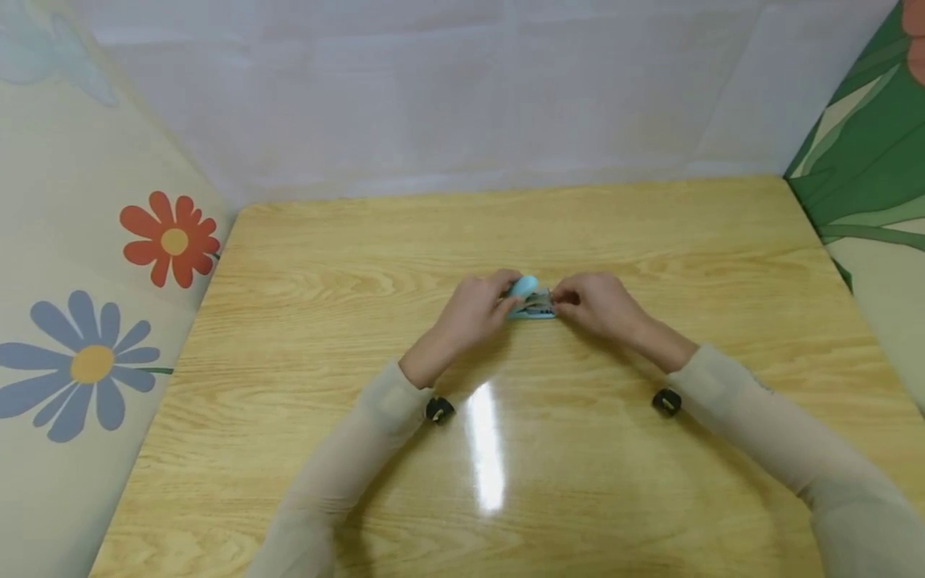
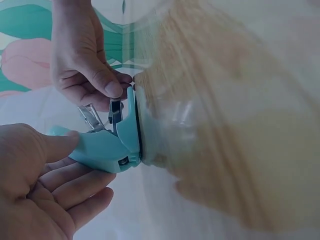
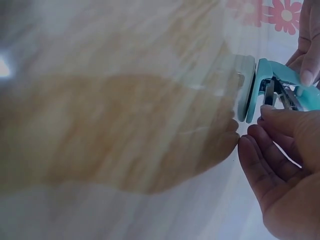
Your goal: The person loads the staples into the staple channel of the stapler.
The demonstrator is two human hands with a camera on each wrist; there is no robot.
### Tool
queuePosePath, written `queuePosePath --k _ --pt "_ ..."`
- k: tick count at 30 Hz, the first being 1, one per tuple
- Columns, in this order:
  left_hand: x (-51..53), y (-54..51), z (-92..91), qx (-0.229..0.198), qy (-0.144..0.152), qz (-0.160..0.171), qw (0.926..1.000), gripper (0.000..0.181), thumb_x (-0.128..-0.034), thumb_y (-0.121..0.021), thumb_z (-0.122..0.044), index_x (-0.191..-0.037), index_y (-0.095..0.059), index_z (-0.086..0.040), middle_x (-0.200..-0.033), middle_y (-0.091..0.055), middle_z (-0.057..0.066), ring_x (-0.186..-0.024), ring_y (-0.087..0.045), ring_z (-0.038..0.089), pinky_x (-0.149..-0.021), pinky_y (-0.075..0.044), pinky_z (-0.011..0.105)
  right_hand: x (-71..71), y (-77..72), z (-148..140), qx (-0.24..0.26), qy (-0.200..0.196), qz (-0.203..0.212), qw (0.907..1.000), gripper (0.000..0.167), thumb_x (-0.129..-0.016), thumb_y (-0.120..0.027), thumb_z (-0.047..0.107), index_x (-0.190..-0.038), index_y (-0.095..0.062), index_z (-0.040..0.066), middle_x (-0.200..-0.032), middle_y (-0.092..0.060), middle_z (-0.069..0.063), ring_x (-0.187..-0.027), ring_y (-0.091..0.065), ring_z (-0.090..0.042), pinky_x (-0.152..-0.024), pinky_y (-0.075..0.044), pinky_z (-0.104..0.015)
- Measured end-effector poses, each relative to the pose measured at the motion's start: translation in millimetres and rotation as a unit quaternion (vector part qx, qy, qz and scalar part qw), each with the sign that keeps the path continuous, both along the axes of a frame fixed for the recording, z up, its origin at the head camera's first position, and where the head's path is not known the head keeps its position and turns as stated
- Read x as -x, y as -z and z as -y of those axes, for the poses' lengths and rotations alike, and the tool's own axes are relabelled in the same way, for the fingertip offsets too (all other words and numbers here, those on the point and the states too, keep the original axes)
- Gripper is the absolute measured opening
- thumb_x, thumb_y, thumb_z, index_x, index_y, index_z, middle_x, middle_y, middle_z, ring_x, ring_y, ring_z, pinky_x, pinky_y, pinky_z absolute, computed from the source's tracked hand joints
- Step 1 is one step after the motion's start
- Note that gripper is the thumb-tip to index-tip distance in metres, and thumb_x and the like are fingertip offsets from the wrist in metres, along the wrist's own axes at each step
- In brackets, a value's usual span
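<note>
At 9 o'clock, a blue flower (image 1: 91, 365) was on the left wall (image 1: 43, 209). A red flower (image 1: 173, 241) was a bit higher, between 9 and 10 o'clock. Next came the left sleeve (image 1: 347, 457), down at 7 o'clock. A small black knob (image 1: 438, 410) sat just beside its cuff, near 6 o'clock.

The left hand (image 1: 473, 309) was near the middle. It pinched the pale blue top (image 2: 100, 149) of the stapler, thumb on one side and fingers on the other. Up at 12 o'clock, a white sheet (image 1: 462, 104) hung behind the table (image 1: 578, 482).

The stapler (image 1: 535, 303) was just off the middle, toward 3 o'clock, between both hands. Its base lay on the table, and its top was tipped up, so the metal rail (image 2: 116, 114) showed. The right hand (image 1: 596, 303), at 3 o'clock, pinched the tip of that rail. I could not tell if it held any staples.

The right sleeve (image 1: 780, 433) was at 4 o'clock, with another knob (image 1: 666, 403) by its cuff. Big green leaves (image 1: 874, 152) were at 2 o'clock.
</note>
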State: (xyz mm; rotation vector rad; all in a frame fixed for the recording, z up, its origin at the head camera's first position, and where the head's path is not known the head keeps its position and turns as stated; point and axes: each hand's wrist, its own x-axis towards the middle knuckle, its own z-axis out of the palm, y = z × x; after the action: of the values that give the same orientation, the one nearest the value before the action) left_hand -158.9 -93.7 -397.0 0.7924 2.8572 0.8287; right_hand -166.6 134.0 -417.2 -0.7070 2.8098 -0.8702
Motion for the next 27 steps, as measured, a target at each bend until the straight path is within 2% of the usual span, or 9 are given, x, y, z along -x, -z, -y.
queuePosePath --k 6,10,16,20,27 --pt "-1.0 2.2 3.8 -0.009 0.017 -0.019 0.9996 0.035 -0.0998 -0.065 -0.017 -0.129 -0.06 0.002 -0.121 -0.073 0.019 -0.099 -0.074 0.032 -0.088 -0.06 0.041 0.6 0.0 -0.3 -0.004 0.009 0.0 1.0 0.016 -0.092 -0.075 0.015 -0.105 -0.078 0.007 -0.099 -0.078 -0.009 -0.089 -0.072 -0.023 -0.084 -0.058 -0.041" --pt "-1.4 2.3 4.7 -0.01 0.018 -0.018 0.9996 0.035 -0.0993 -0.066 -0.017 -0.128 -0.06 0.002 -0.123 -0.072 0.018 -0.102 -0.073 0.032 -0.09 -0.059 0.041 0.1 0.2 1.3 -0.002 0.006 0.003 1.0 0.019 -0.092 -0.075 0.016 -0.109 -0.076 0.006 -0.097 -0.078 -0.009 -0.087 -0.071 -0.022 -0.082 -0.058 -0.04" --pt "-2.8 3.0 5.5 -0.01 0.024 -0.015 0.9995 0.034 -0.0985 -0.067 -0.017 -0.127 -0.061 0.001 -0.121 -0.073 0.018 -0.095 -0.074 0.03 -0.085 -0.06 0.04 -2.6 1.9 6.6 0.011 -0.007 0.003 0.9999 0.017 -0.091 -0.076 0.018 -0.104 -0.076 0.007 -0.091 -0.076 -0.007 -0.081 -0.067 -0.02 -0.076 -0.057 -0.038" --pt "-3.3 5.6 7.3 -0.018 0.035 -0.028 0.9988 0.033 -0.0994 -0.065 -0.016 -0.127 -0.059 0.001 -0.119 -0.073 0.019 -0.09 -0.074 0.032 -0.083 -0.06 0.041 -3.8 1.5 8.8 0.005 0.0 -0.013 0.9999 0.013 -0.092 -0.076 0.019 -0.098 -0.077 0.008 -0.09 -0.076 -0.007 -0.079 -0.067 -0.02 -0.075 -0.056 -0.038" --pt "-3.7 6.4 16.4 -0.008 0.056 -0.012 0.9983 0.032 -0.1042 -0.057 -0.018 -0.129 -0.051 0.001 -0.101 -0.071 0.02 -0.076 -0.068 0.03 -0.072 -0.058 0.041 -4.3 -0.4 10.7 -0.012 -0.018 -0.03 0.9993 0.015 -0.093 -0.075 0.019 -0.101 -0.078 0.007 -0.096 -0.078 -0.009 -0.087 -0.071 -0.023 -0.08 -0.058 -0.041"
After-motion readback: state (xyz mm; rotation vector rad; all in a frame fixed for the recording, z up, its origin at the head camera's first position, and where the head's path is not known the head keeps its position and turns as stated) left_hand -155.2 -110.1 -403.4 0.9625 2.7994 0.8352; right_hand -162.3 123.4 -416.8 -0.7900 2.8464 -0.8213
